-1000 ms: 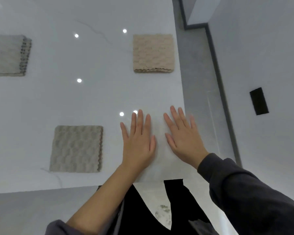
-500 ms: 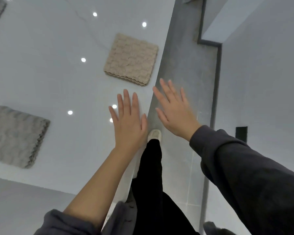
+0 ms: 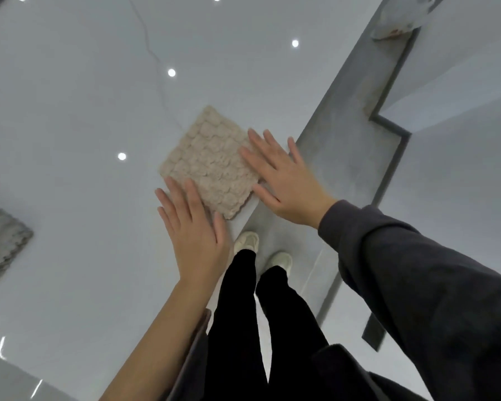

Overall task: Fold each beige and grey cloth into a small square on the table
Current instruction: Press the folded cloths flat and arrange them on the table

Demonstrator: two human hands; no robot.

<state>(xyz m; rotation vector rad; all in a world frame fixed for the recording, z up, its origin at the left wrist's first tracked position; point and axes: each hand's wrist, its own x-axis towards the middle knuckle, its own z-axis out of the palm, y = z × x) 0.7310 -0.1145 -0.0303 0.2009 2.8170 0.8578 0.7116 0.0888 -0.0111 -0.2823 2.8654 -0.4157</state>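
Observation:
A beige cloth (image 3: 211, 163), folded into a small bumpy square, lies near the right edge of the glossy white table (image 3: 78, 117). My left hand (image 3: 193, 227) is flat with its fingers spread, and its fingertips overlap the cloth's near-left edge. My right hand (image 3: 284, 178) is also flat and spread, with its fingers over the cloth's right corner. Neither hand grips anything. A folded grey cloth (image 3: 0, 241) lies at the left edge of the view, partly cut off.
The table's right edge runs diagonally just right of the beige cloth, with grey floor (image 3: 350, 157) beyond. My legs in black trousers (image 3: 243, 328) and pale shoes (image 3: 246, 240) stand at that edge. A white wall with dark skirting (image 3: 394, 125) is on the right.
The view has swung left and closed in on the beige cloth. Both hands have reached forward from bare table onto the edges of that cloth. The grey cloths have slid out to the left.

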